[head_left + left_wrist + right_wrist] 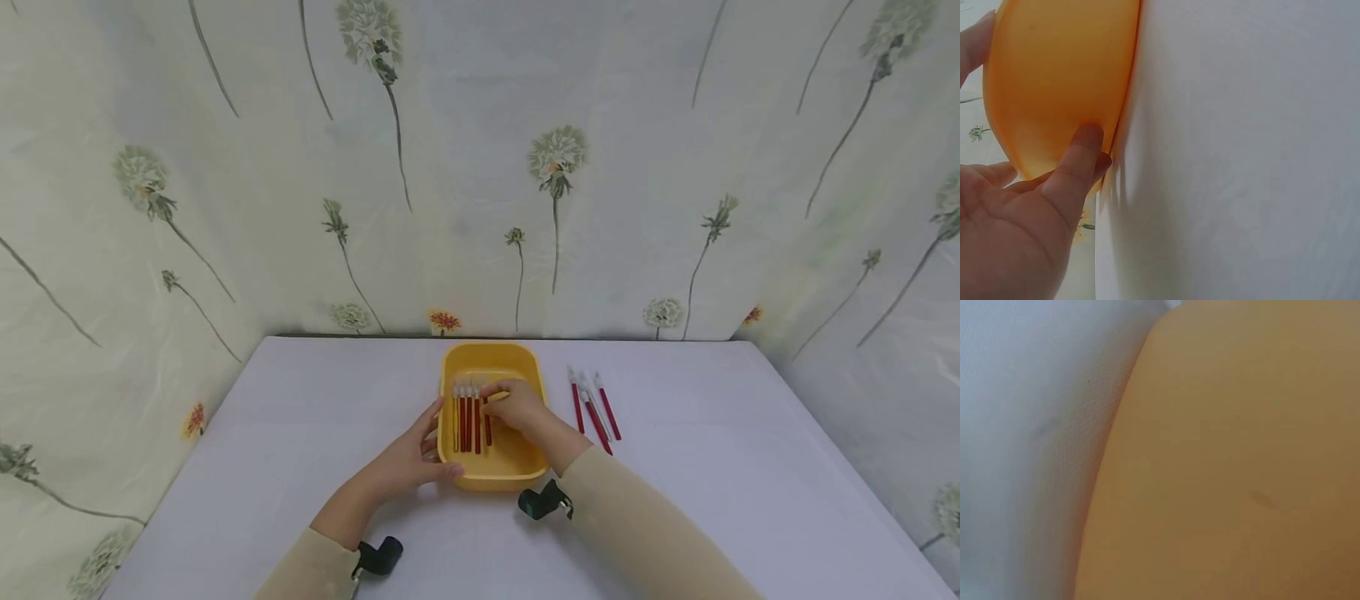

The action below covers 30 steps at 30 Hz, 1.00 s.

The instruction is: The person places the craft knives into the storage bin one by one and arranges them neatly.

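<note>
Near the table's (337,383) far edge, one yellow tray (521,462), clasped by the left grip (405,461), holds five pens (469,429): one pinched by the right grip (517,407), four just left; four other pens (609,412) lie right of it.

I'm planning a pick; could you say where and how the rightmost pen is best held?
Probably pinch the pen by its red barrel, mid-length, from above and right: it's slim, lying flat, with open table on that side and other pens close on its left.
</note>
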### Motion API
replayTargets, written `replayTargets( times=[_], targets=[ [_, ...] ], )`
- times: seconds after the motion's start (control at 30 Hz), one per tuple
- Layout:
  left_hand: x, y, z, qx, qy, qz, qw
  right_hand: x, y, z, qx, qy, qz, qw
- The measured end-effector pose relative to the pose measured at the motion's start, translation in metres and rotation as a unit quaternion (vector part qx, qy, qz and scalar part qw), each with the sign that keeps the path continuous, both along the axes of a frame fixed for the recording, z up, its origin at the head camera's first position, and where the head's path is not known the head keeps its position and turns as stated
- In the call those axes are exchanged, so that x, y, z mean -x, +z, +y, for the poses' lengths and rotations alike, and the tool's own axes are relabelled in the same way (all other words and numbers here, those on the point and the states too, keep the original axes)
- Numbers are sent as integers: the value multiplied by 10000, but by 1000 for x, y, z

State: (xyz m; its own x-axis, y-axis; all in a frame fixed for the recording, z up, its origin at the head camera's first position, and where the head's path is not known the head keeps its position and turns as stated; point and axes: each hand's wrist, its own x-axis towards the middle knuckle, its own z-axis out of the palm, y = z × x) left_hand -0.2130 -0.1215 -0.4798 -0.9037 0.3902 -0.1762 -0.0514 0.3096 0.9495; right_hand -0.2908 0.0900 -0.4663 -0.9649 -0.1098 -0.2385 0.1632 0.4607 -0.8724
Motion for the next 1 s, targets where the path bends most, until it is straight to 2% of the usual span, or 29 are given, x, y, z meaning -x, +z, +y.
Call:
replayTargets(
  times=[0.5, 1.0],
  targets=[
    [-1, 0, -1, -116, -49, 19, 9999, 5, -5, 0, -201, 49, -47, 9998],
    [-1, -1, 1, -86, -9, -11, 10000, 3, -4, -1, -303, 17, -107, 9995]
  ],
)
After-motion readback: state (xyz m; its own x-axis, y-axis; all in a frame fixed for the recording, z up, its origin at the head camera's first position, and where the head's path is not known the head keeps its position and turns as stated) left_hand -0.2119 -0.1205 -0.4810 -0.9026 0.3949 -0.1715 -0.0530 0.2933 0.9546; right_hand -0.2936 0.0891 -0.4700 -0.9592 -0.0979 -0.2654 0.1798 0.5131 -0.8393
